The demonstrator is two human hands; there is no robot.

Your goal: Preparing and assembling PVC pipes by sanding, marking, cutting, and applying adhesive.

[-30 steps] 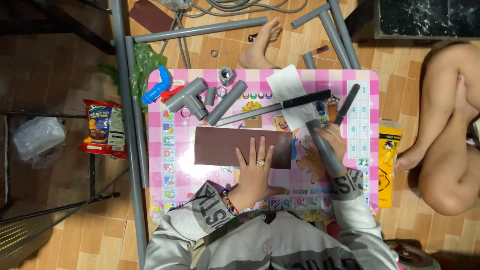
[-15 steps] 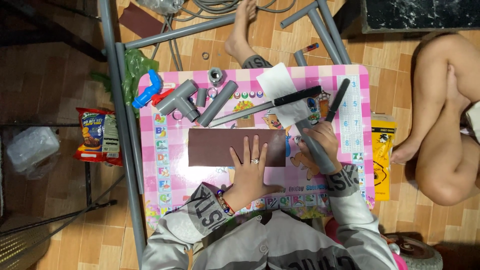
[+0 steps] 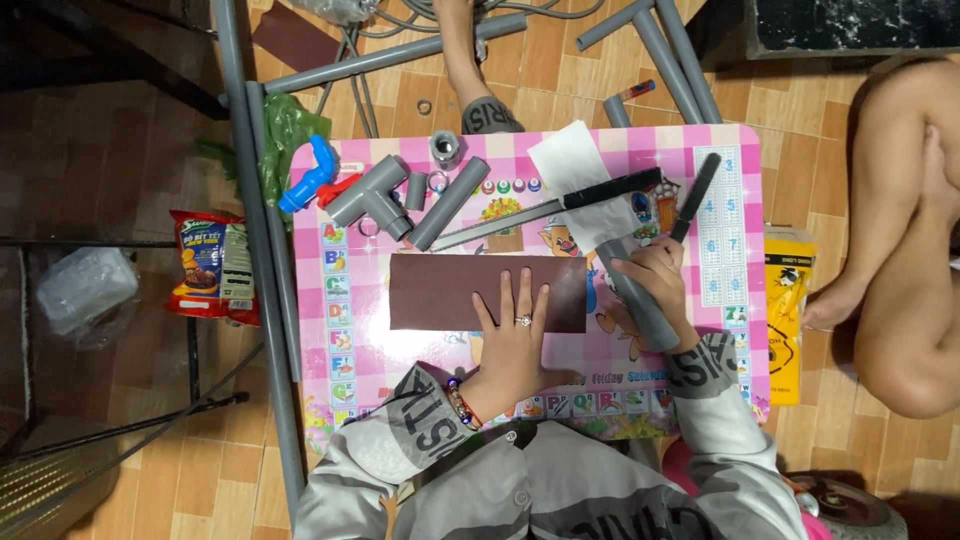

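1. The left hand (image 3: 515, 335) lies flat, fingers spread, palm down on a dark brown sheet of sandpaper (image 3: 450, 290), pressing on its right part; a ring shows on one finger and a beaded bracelet on the wrist.
2. The sandpaper lies flat near the middle of the pink checked tabletop (image 3: 350, 350), long side running left to right.
3. The right hand (image 3: 660, 285) is just right of the sheet, its grip wrapped closed around a short grey pipe (image 3: 645, 310), which slants from the far left down toward the near right.
4. Just beyond the right hand a long knife (image 3: 550, 208) with a black handle lies across the tabletop, partly on a white sheet of paper (image 3: 565, 160).
5. A second black-handled tool (image 3: 695, 195) lies slanted near the far right edge.
6. At the far left of the tabletop sit a grey T-shaped pipe fitting (image 3: 370, 195), a short grey pipe length (image 3: 450, 203), a small grey sleeve (image 3: 416, 190) and a metal ring-shaped fitting (image 3: 445, 148).
7. A blue valve piece (image 3: 308, 175) hangs over the far left corner.
8. On the tiled floor to the left lies a snack bag (image 3: 210, 265); long grey pipes (image 3: 390, 55) lie beyond the tabletop.
9. Another person's bare leg (image 3: 890, 250) rests on the floor to the right, beside a yellow packet (image 3: 790, 310).
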